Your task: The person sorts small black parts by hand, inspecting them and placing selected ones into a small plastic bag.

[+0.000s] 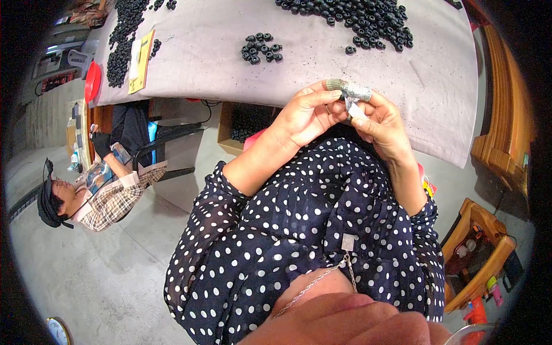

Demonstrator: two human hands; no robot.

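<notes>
Both hands meet over my lap at the table's near edge. My left hand point(307, 118) is closed in a pinch, its fingertips on something small and dark that is mostly hidden. Greenish wrapping point(334, 84) covers its index finger. My right hand point(380, 122) is closed, with the thumb pressing a small pale, shiny strip point(354, 109) whose exact kind I cannot make out. Grey, tape-like wrapping point(360, 93) covers the right index finger. Beyond my hands, a small cluster of black, round, holed pieces point(261, 48) lies on the table.
A pale cloth point(195, 52) covers the table. Larger heaps of black pieces point(368, 23) lie at its far side and left end. A yellow board point(142, 63) and red dish point(92, 81) sit left. Below is a cardboard box point(230, 146). Another person point(109, 201) sits left; wooden furniture point(500, 126) stands right.
</notes>
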